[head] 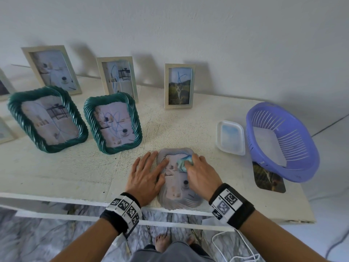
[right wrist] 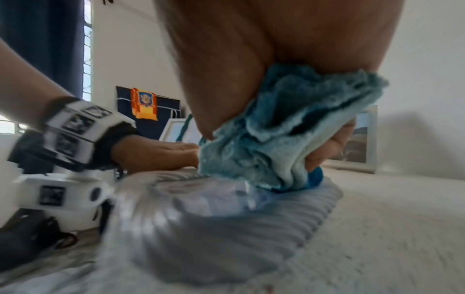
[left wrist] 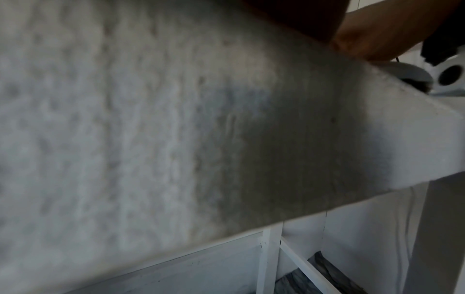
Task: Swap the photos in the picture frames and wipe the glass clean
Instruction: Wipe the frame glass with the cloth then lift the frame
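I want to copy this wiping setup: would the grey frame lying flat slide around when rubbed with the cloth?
Probably it would slide a little: the left hand presses flat on the grey frame, seemingly to steady it. It looks stiff, with a ribbed moulded border. The blue cloth bunches softly in the right hand, so it is floppy.

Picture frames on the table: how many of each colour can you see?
Green frames: 2
Pale wood frames: 3 whole, plus 2 cut off at the left edge
Grey frame: 1, lying flat under both hands
Total: 8
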`<state>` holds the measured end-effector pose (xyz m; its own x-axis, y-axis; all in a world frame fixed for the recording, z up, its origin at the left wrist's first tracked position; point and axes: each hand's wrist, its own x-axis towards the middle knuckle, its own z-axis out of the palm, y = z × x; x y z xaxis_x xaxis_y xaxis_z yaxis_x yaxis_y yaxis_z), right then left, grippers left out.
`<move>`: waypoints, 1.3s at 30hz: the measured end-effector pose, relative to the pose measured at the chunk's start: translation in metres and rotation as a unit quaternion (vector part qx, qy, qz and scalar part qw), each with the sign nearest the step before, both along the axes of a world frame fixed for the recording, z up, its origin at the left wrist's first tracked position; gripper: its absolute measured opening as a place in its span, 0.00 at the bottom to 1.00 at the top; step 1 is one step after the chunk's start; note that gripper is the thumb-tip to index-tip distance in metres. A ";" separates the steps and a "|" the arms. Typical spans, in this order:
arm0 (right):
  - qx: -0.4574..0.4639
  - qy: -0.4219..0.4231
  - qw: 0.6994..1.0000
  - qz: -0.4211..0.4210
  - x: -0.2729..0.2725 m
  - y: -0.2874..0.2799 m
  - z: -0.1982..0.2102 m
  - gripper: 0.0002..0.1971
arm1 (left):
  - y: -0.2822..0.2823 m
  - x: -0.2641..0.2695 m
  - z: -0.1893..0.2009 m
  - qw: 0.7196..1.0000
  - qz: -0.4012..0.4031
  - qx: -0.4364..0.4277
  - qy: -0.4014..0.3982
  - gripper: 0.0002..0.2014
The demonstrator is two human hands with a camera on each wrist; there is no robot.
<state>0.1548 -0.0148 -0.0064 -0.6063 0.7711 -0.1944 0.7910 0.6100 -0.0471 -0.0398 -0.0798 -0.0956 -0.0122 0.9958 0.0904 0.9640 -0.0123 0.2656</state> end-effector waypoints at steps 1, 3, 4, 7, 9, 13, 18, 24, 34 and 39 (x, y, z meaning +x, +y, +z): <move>-0.003 -0.008 1.000 0.007 0.003 -0.007 0.002 0.15 | 0.000 0.000 0.000 1.000 0.000 0.001 0.000 0.26; -0.028 -0.027 0.999 0.030 0.015 -0.027 0.007 0.15 | -0.001 0.001 -0.001 1.000 0.000 0.002 0.000 0.26; -0.036 -0.034 0.998 0.047 0.022 -0.036 0.009 0.15 | -0.001 0.002 -0.001 1.000 0.000 0.002 -0.001 0.26; -0.026 -0.060 0.994 0.087 0.032 -0.041 0.013 0.13 | 0.001 0.001 -0.002 1.000 -0.002 0.003 -0.004 0.26; 0.001 -0.062 0.992 0.108 0.028 -0.022 0.012 0.13 | 0.000 -0.001 -0.002 1.000 -0.002 0.002 -0.005 0.26; 0.033 -0.046 0.995 0.088 0.015 0.019 0.011 0.15 | 0.001 0.000 0.001 1.000 0.000 0.001 -0.007 0.26; -0.005 -0.033 0.996 0.088 0.029 -0.012 0.006 0.18 | -0.001 0.002 0.001 1.000 0.006 0.008 -0.008 0.27; -0.033 -0.015 0.995 0.089 0.047 -0.036 -0.006 0.15 | -0.001 0.002 -0.002 1.000 0.003 0.008 -0.006 0.26; -0.082 0.052 0.987 0.127 0.036 -0.048 -0.009 0.14 | 0.000 0.001 -0.001 1.000 -0.005 0.002 -0.001 0.27; -0.043 0.057 0.995 0.065 0.028 -0.005 -0.004 0.17 | 0.000 0.001 0.000 1.000 -0.009 -0.002 -0.008 0.27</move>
